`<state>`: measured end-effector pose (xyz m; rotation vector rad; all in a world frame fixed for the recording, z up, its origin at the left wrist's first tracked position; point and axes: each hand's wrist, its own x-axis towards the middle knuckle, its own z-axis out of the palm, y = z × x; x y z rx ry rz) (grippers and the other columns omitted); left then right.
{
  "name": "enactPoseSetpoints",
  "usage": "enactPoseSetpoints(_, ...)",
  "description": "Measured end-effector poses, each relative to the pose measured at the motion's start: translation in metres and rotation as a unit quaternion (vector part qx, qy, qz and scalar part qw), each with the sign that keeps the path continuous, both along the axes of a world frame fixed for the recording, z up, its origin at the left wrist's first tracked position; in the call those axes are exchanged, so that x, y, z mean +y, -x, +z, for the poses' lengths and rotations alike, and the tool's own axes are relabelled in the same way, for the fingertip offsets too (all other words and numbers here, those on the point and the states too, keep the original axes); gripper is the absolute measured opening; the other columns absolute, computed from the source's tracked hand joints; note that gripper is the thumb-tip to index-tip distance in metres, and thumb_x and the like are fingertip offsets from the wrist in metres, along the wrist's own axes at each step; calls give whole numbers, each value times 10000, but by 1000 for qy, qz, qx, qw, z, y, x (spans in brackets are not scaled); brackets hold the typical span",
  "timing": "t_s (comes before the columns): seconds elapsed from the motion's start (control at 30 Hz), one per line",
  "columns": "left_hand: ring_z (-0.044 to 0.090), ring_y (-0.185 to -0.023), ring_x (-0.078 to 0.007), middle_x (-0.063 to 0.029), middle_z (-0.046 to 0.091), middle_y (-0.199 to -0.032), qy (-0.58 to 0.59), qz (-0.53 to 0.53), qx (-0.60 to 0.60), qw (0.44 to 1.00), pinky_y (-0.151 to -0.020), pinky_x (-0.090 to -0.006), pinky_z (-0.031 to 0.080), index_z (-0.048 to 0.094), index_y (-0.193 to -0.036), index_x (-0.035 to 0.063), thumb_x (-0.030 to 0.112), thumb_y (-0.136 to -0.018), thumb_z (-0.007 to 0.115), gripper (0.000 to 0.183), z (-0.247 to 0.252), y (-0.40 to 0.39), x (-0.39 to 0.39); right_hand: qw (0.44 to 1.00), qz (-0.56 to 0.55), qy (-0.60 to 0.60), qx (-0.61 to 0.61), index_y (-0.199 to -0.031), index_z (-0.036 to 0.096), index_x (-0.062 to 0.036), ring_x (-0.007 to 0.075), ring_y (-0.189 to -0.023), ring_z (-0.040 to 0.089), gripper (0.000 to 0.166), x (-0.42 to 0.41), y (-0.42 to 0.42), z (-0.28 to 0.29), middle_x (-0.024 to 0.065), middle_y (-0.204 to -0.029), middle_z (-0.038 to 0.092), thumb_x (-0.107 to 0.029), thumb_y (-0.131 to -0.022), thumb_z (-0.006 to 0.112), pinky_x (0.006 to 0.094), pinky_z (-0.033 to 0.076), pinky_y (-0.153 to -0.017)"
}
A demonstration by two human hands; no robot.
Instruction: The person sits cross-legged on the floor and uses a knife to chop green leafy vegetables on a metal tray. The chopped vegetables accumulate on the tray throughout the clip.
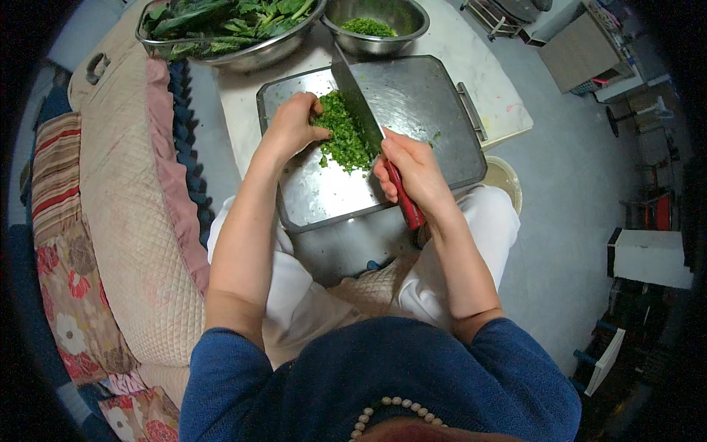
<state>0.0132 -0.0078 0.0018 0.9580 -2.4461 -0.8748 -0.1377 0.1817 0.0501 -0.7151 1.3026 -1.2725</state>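
A heap of finely chopped green leaves (pixel 343 132) lies on a metal cutting board (pixel 326 190) with a dark rim. My left hand (pixel 298 124) rests against the heap's left side, thumb and fingers spread around its edge. In my right hand (pixel 411 163) is the red handle of a kitchen cleaver (pixel 356 94). Its broad blade stands on edge along the heap's right side, pointing away from me. Some chopped bits sit close to the blade, which hides part of the board behind it.
Beyond the board, a large steel basin (pixel 259 58) holds whole leafy greens (pixel 226 22), and a smaller steel bowl (pixel 375 43) contains chopped greens. Both stand on a white marble-patterned table (pixel 486 88). A pale bucket (pixel 507 177) is by my right knee; a quilted sofa (pixel 132 221) is at left.
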Motion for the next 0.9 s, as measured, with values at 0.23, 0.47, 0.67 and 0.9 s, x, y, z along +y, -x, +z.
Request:
enactPoseSetpoints(0.23,599,-814,-336,-172,614,-878,7,-28,-47,998,-708,-407,465,572,-888,-8,120,-550,857,460,4,-9,-10,1000,15,-3,-6,-1358,458,2,90,-429,463,394,-3,-4,-8,22,-576,505,-189,-1018,399,243,395,-386)
enactPoseSetpoints(0.47,607,-797,-315,-162,621,-866,9,-39,-51,998,-716,-390,478,568,-914,13,129,-550,846,472,-2,-8,-9,1000,16,12,8,-1389,433,-7,86,-435,447,417,2,-8,5,20,-595,505,-197,-1019,407,240,391,-397)
enactPoseSetpoints(0.67,607,-747,-304,-148,624,-819,22,-34,-43,998,-688,-377,484,562,-904,14,74,-566,819,428,-3,-7,-8,1000,31,-3,3,-1397,443,-34,82,-460,452,419,-2,-9,-6,19,-637,514,-222,-1023,424,224,385,-411)
enactPoseSetpoints(0.9,592,-700,-223,-93,606,-750,-41,-9,-50,998,-660,-347,482,552,-900,18,0,-586,763,379,-3,-12,-18,999,42,-5,-2,-1426,410,-32,81,-460,448,440,-2,-13,-9,17,-632,505,-213,-1024,408,225,383,-413)
